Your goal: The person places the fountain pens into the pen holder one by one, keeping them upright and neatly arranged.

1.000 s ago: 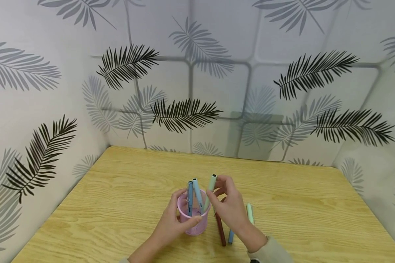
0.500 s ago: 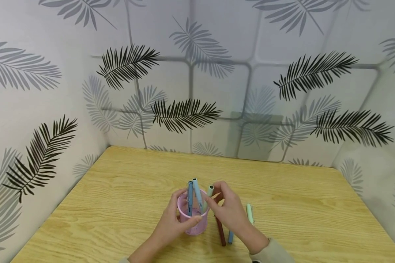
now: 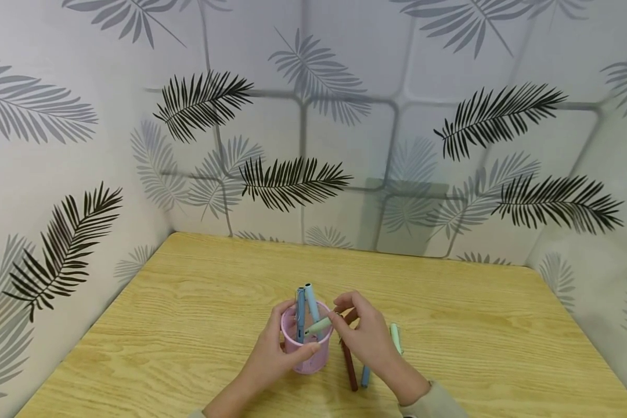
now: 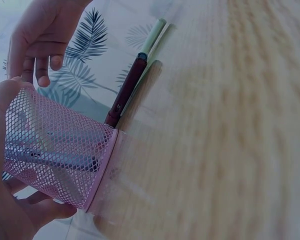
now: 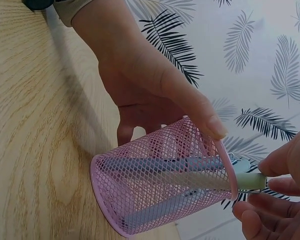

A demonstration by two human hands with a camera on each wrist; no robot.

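Head view: a pink mesh cup [image 3: 312, 364] on the table [image 3: 214, 284] holds a darker blue pen [image 3: 301, 310], a light blue pen [image 3: 312, 300] and a pale green pen [image 3: 321, 325] slanting across inside it. The left hand [image 3: 278, 343] is curled round the cup, thumb near the rim. The right hand [image 3: 366, 334] pinches the pale green pen's outer end between thumb and finger, just past the rim, as the right wrist view shows. On the table a dark red pen [image 3: 349, 366], a blue pen [image 3: 365, 377] and a mint pen [image 3: 395, 338] lie partly covered by the right hand and forearm. In both wrist views, mesh blurs the pens' lower parts; the left wrist view cuts off the cup's mouth.
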